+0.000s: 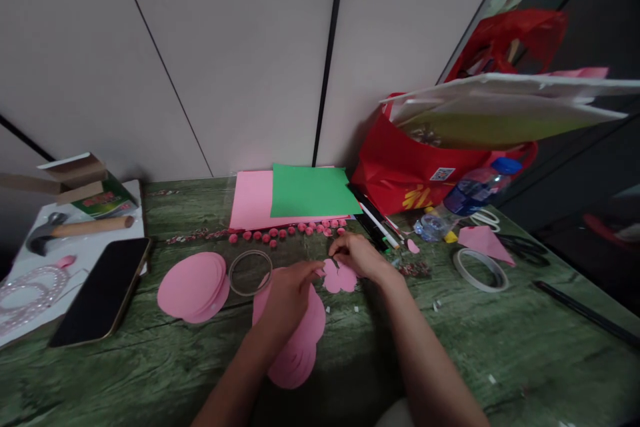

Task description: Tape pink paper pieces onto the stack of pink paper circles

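A pink paper flower (pixel 341 279) with rounded, scalloped petals is between my two hands, just above the green wood-grain table. My left hand (pixel 293 283) pinches its left edge with closed fingers. At its upper edge my right hand (pixel 361 255) is closed, thumb and fingertips together on a petal. Under my left hand and forearm, partly hidden, is a pile of pink paper circles (pixel 296 363). A second stack of pink circles (pixel 193 285) lies further left. Beside my left hand rests a roll of tape (pixel 239 288). Pink pompom-like balls (pixel 291 230) form a row beyond my hands.
Green (pixel 315 192) and pink sheets (pixel 250 197) lie by the wall. A red bag (pixel 395 163), water bottle (pixel 463 197), pens (pixel 377 220), another tape roll (pixel 481 271) and black scissors (pixel 525 249) are right. A phone (pixel 105 290), hammer (pixel 85 227) and open box (pixel 103 195) are left.
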A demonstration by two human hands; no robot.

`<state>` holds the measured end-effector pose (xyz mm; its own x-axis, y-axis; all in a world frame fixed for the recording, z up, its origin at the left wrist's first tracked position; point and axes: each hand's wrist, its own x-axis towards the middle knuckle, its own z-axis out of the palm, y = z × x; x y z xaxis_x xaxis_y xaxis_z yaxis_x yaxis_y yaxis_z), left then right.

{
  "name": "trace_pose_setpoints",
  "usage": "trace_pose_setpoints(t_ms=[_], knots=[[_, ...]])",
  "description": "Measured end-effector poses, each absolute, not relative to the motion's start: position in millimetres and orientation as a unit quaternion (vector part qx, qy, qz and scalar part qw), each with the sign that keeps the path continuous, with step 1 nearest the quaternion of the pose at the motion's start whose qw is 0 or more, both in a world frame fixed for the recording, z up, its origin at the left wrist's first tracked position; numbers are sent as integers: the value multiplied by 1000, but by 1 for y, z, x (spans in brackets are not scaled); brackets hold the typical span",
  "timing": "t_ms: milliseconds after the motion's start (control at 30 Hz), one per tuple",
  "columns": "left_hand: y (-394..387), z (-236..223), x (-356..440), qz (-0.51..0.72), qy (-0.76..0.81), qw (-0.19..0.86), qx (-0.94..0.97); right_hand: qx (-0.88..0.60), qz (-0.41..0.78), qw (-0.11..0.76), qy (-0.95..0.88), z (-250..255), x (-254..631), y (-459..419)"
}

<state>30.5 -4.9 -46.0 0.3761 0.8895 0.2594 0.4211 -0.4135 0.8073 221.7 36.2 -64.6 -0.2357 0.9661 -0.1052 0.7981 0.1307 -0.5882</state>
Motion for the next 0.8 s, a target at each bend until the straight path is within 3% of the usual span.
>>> trace_pose_setpoints(t_ms=[200, 800], knots=[[-10, -67, 44, 231, 350, 275, 865, -568, 269, 127, -767, -67, 224, 38], [-5, -75, 45, 192, 344, 291, 872, -554, 245, 114, -787, -67, 223, 38]])
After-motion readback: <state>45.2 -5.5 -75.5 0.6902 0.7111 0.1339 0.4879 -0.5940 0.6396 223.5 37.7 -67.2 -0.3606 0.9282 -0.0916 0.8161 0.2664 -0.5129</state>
